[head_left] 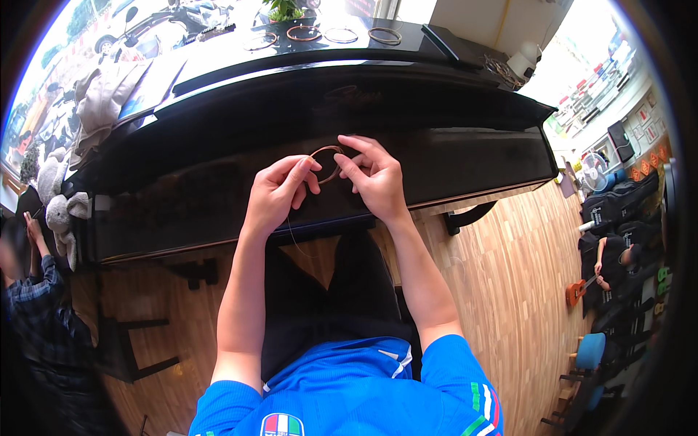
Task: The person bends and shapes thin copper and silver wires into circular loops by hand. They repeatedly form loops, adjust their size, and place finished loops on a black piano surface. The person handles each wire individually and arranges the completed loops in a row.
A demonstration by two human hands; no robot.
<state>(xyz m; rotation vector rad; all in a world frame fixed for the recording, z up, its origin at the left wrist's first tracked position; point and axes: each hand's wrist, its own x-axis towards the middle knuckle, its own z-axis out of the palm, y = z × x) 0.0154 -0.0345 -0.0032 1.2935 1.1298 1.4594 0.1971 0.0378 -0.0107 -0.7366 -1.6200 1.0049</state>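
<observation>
Above the dark piano lid, both hands are at a small copper-coloured coiled guitar string [331, 178]. My left hand [270, 200] pinches the coil's left side between thumb and fingertips. A thin loose end of it hangs below that hand. On the right side, the thumb of my right hand [382, 185] presses against the coil, with its index finger stretched out above. Exactly how the other right fingers meet the wire is hidden. Several similar coils lie in a row along the piano top, one of them a copper-coloured coil [304, 33] and another a silvery coil [384, 36].
The black piano [465, 156] spans the view in front of me. A potted plant [283, 10] and a dark flat object [440, 43] are on top. A grey plush toy [61, 218] hangs at its left end. One person sits far left; another holds a ukulele [576, 292] at right.
</observation>
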